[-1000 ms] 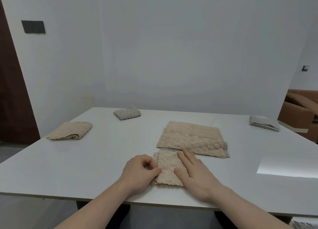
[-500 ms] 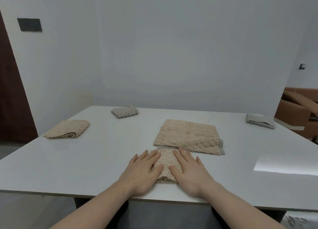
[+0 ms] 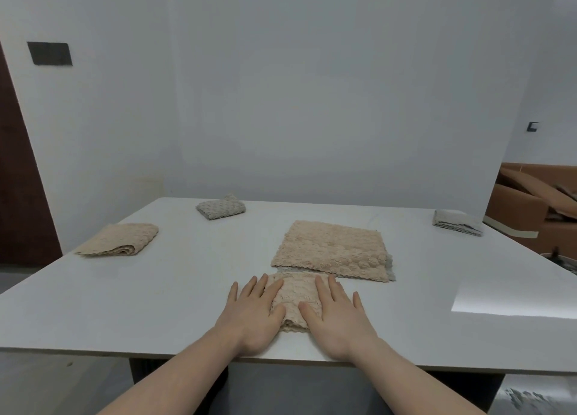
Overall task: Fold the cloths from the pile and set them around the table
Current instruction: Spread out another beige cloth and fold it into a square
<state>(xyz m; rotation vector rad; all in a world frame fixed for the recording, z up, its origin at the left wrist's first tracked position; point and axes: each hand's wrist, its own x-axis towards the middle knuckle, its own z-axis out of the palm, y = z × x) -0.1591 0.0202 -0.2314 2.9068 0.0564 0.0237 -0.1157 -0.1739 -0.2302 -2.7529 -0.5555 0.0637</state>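
Note:
A small folded beige cloth (image 3: 295,296) lies near the table's front edge. My left hand (image 3: 254,314) rests flat on its left side and my right hand (image 3: 335,318) flat on its right side, fingers spread, pressing it down. Just behind it sits the pile (image 3: 331,249): a flat beige cloth on top, a grey one peeking out underneath at the right. Folded cloths lie around the white table (image 3: 156,290): a beige one (image 3: 120,239) at the left, a grey one (image 3: 221,207) at the far left, a light grey one (image 3: 456,222) at the far right.
A white wall rises behind the table. A dark door (image 3: 18,180) stands at the left and a brown sofa (image 3: 537,205) at the right. A bright patch of light (image 3: 515,296) falls on the table's right side.
My left hand went from a curled pinch on the cloth's edge to lying flat. Both hands now press the folded cloth, spread slightly further apart.

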